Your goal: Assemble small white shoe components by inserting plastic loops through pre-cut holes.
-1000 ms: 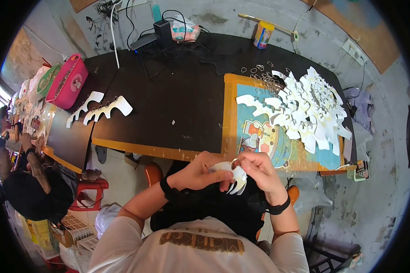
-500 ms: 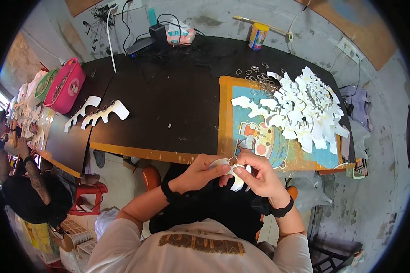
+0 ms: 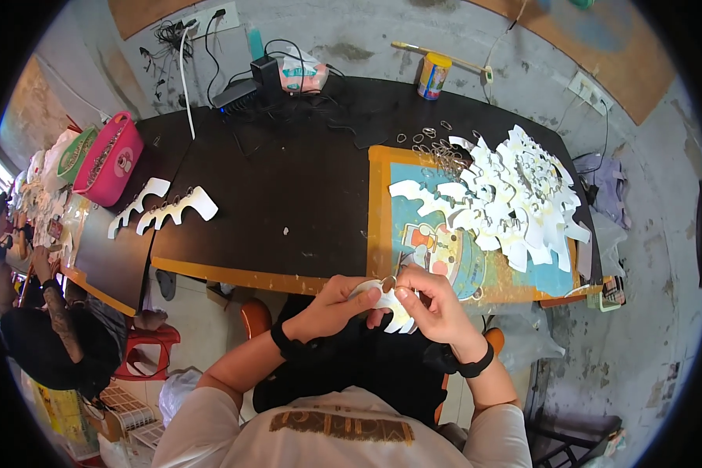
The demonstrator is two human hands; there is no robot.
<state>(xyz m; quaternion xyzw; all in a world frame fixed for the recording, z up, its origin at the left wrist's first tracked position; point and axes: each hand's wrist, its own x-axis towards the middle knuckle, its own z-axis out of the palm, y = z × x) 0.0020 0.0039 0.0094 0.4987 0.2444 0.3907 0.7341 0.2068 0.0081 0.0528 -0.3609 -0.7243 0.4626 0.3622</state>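
Observation:
A small white scalloped strip (image 3: 398, 318) is held above my lap, just off the table's near edge. My left hand (image 3: 337, 306) is closed on its left part, thumb on top. A brownish metal ring (image 3: 388, 284) stands at the strip's upper edge, between my hands. My right hand (image 3: 435, 306) pinches at the strip beside this ring; its fingertips hide exactly what is between them. A big heap of like white strips (image 3: 515, 207) with metal rings on them lies on the table to the right, and loose metal rings (image 3: 444, 152) are scattered behind it.
Two white strips with rings (image 3: 181, 209) lie at the left, near a pink basket (image 3: 111, 168) and a green basket (image 3: 74, 156). A yellow-lidded can (image 3: 434, 76), a tissue pack (image 3: 303, 76) and cables stand along the wall. Another person (image 3: 58, 335) sits at the left.
The strip has turned slightly in my hands, and more of its lower part shows. My right fingers have shifted a little off the ring, which shows more plainly. The view has tilted slightly.

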